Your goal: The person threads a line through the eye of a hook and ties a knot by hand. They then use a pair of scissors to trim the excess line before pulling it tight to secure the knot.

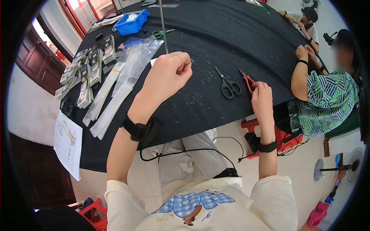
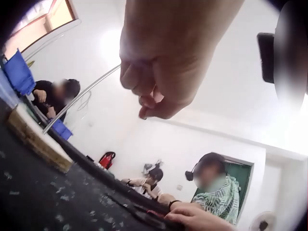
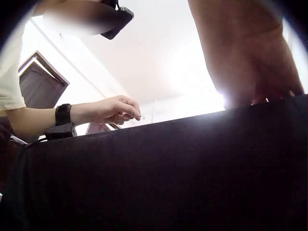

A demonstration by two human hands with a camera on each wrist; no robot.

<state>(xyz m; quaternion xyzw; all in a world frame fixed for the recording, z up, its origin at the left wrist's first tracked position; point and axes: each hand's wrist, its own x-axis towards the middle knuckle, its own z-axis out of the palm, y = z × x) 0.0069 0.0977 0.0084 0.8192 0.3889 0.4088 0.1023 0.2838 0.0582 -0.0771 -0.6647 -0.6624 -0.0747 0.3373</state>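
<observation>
My left hand (image 1: 166,73) is raised over the black-covered table, fingers curled in. Its thumb and fingertip pinch a thin wire-like loop (image 3: 142,117), small and hard to make out. Right behind this hand, a slim metal rod (image 1: 162,23) rises from a wooden block (image 2: 41,139). At the table's front edge, my right hand (image 1: 262,98) holds the handles of red-handled pliers (image 1: 248,81), whose pointed tip faces away from me. Black scissors (image 1: 229,87) lie open just left of the pliers.
Clear plastic sleeves (image 1: 133,69) and bundled printed packets (image 1: 90,69) cover the left side. Farther back are a blue bin (image 1: 132,23) and green-handled scissors (image 1: 158,34). Small clippings (image 1: 200,102) dot the cloth. A paper sheet (image 1: 68,144) overhangs the near left edge. People sit at right.
</observation>
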